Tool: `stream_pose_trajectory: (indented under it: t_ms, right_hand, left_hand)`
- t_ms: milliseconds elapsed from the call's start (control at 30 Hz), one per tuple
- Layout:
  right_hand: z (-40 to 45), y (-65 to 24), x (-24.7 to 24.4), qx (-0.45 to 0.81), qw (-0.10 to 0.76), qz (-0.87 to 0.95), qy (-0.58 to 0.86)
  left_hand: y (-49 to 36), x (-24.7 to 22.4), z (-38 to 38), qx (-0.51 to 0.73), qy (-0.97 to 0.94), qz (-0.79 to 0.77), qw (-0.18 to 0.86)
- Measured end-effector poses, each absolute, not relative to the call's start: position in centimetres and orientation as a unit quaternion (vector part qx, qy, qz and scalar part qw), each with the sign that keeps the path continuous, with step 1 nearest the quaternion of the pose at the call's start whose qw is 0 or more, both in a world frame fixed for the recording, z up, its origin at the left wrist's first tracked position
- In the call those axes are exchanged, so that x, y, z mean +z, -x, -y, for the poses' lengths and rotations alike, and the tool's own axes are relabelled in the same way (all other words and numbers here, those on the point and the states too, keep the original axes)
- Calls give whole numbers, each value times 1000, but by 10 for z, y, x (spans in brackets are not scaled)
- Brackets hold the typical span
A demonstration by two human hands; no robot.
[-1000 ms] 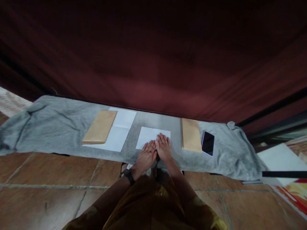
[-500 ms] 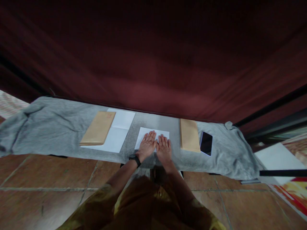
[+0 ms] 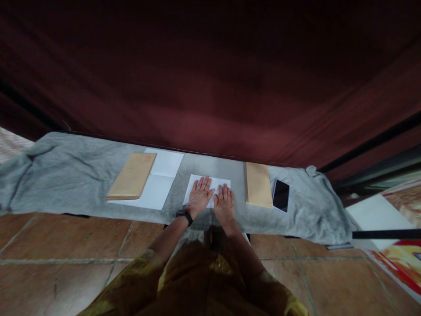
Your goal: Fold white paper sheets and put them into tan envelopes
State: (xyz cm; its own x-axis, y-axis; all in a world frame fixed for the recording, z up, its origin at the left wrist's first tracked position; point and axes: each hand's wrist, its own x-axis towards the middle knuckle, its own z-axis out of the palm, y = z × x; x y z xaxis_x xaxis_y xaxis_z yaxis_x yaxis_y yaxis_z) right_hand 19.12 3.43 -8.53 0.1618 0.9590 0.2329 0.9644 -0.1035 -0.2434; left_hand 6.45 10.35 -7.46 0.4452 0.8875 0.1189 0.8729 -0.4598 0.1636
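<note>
A white sheet of paper [image 3: 214,183] lies on the grey cloth in front of me, partly covered by both hands. My left hand [image 3: 200,196] rests flat on its left part, fingers stretched forward, a black band on the wrist. Beside it, my right hand [image 3: 224,205] lies flat over the sheet's right part, its fingers also straight. A small gap with bare paper shows between the two hands. Whether the sheet is folded, I cannot tell.
Left of me, brown envelopes [image 3: 131,177] overlap creased white paper [image 3: 160,186]. On the right are another stack of brown envelopes [image 3: 258,185] and a phone [image 3: 281,195]. The grey cloth [image 3: 79,175] covers the narrow table. Behind it hangs a dark red curtain [image 3: 210,105].
My left hand has shifted slightly left, widening the gap between the hands. My right hand stays flat on the paper. The whole view has shifted a little.
</note>
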Motion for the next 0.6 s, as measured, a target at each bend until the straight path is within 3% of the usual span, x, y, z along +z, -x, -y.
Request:
stream_pose_trajectory:
  t_ms: [600]
  right_hand:
    - [-15, -217, -90, -44, 197, 617, 760]
  left_hand:
    - [-23, -81, -91, 125, -805, -580, 12]
